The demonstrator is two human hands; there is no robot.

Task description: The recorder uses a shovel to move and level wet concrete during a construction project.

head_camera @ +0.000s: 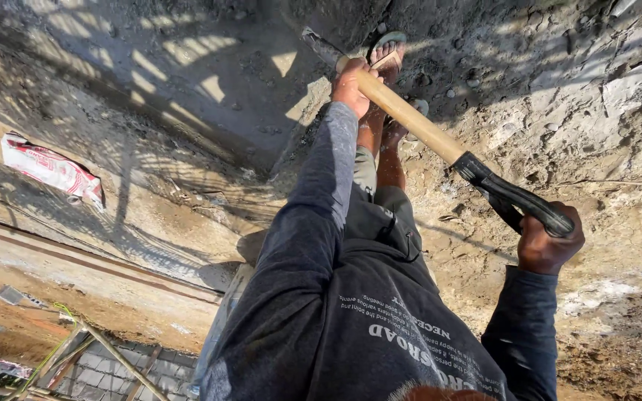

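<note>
Both hands grip the shovel (440, 141): left hand (351, 85) wrapped low around the wooden shaft for control, right hand (548, 241) closed on the black D-handle, blade down in the dirt ground (596, 148) by sandalled feet (388, 56).

light: harsh sun | shadows: latticed, long | edges: warped | focus: probably sharp

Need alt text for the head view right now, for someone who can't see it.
Seen from above, a person grips a wooden-handled shovel: left hand low on the shaft, right hand on the black grip. Its blade end reaches the sandy ground by their sandalled feet. A red-and-white sack lies to the left.
</note>
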